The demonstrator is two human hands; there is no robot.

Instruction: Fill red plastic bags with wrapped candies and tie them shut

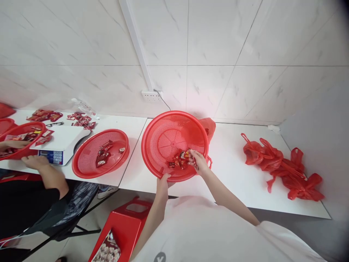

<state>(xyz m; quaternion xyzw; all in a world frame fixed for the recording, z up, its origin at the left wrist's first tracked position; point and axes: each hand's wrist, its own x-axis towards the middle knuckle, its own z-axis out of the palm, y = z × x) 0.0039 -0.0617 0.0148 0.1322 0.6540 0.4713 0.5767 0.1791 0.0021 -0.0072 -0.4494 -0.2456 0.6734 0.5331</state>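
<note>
A round red plastic colander (160, 145) is tilted toward me over the white table. My left hand (163, 182) grips its near rim, thumb on top. Small red-wrapped packets (178, 160) lie in the lower part of the colander. Inside it, at the right, my right hand (199, 162) has its fingers closed around some of these wrapped packets; how many is hidden. Behind the colander's right side a red plastic bag (208, 127) shows in part.
Left stands another red colander (122, 160) with several packets. A co-worker's hand (36, 162) is beside a white scale (58, 140). Tied red bags (283, 163) lie at the right. A red stool (122, 225) stands below. A socket strip (151, 96) is on the wall.
</note>
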